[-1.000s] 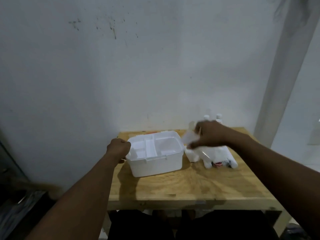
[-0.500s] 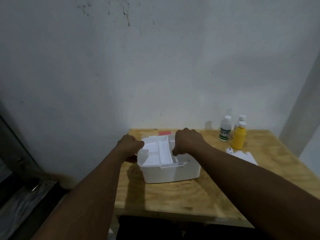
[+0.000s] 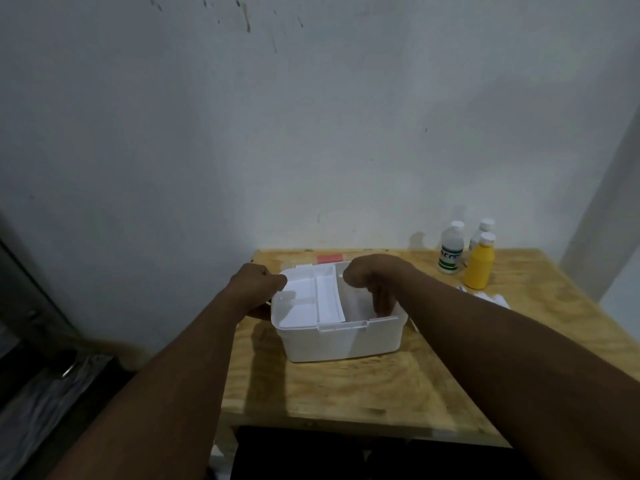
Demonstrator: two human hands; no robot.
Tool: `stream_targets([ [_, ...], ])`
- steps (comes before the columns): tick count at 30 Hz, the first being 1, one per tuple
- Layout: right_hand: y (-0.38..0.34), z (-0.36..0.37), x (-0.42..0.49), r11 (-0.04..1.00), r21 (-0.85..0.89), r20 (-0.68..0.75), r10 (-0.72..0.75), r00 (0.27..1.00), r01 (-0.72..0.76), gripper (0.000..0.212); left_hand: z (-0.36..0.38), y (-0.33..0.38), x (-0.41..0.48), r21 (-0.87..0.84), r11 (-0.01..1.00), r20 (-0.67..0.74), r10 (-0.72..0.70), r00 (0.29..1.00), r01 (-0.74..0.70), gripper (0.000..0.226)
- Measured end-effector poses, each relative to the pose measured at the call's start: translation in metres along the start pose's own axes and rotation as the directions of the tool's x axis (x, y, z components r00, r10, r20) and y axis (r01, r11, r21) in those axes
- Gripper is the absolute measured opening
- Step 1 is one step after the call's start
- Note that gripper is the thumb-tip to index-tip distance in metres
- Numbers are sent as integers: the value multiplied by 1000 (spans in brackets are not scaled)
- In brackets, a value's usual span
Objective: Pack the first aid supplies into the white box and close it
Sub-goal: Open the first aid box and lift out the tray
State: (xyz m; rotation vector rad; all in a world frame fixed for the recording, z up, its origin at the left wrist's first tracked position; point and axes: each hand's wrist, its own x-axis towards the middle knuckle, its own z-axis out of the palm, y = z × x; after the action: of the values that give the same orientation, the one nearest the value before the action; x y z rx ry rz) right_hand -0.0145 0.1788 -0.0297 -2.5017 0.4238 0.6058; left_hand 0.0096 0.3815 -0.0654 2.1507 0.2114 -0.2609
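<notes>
Since half a second back, the right hand (image 3: 370,284) has dipped into the right side of the white box (image 3: 343,344), which sits mid-worktop (image 3: 346,393). The left hand (image 3: 258,282) grips its left rim. Can't tell if the right hand holds anything. The yellow bottle (image 3: 479,268) stands far right.

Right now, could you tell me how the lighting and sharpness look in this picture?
Head view: dim and soft throughout; the white box is brightest, its inner detail washed out; a dark shadow lies on the table left of it; the bottom-left corner is smeared.
</notes>
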Motion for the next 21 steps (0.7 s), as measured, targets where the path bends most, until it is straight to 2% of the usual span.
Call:
stream_targets([
  [4, 1, 10, 13, 939, 334, 102, 48, 994, -79, 57, 0, 0, 1, -11, 1000, 5, -7, 1000, 7, 21],
  [6, 2, 17, 14, 854, 509, 148, 37, 988, -108, 77, 0, 1, 1, -8, 1000, 5, -9, 1000, 9, 21],
  [8, 1, 26, 17, 791, 601, 162, 21, 987, -115, 99, 0, 0, 1, -6, 1000, 8, -9, 1000, 9, 22],
  [9, 0, 30, 19, 761, 639, 160, 5, 987, -108, 102, 0, 0, 2, -5, 1000, 9, -9, 1000, 9, 22],
  [12, -4, 40, 27, 665, 744, 148, -66, 987, -67, 97, 0, -2, 4, -26, 1000, -2, -7, 1000, 7, 28],
  [14, -4, 43, 29, 643, 763, 151, -87, 985, -60, 96, 0, -3, 4, -30, 1000, -7, -3, 1000, 3, 28],
  [16, -2, 40, 26, 659, 749, 166, -89, 982, -67, 95, 0, -3, 3, -38, 999, -5, 0, 1000, 0, 28],
  [18, 1, 31, 19, 729, 684, 159, -106, 982, -32, 81, 0, -4, 3, -41, 999, -11, 9, 1000, -9, 30],
  [19, 3, 23, 16, 761, 648, 108, -119, 987, 21, 69, 0, -6, 3, -45, 999, -17, 15, 1000, -15, 31],
  [21, 10, 1, 11, 768, 615, -98, -152, 984, 180, 44, 2, -8, 3, -45, 999, -37, 25, 999, -26, 29],
])
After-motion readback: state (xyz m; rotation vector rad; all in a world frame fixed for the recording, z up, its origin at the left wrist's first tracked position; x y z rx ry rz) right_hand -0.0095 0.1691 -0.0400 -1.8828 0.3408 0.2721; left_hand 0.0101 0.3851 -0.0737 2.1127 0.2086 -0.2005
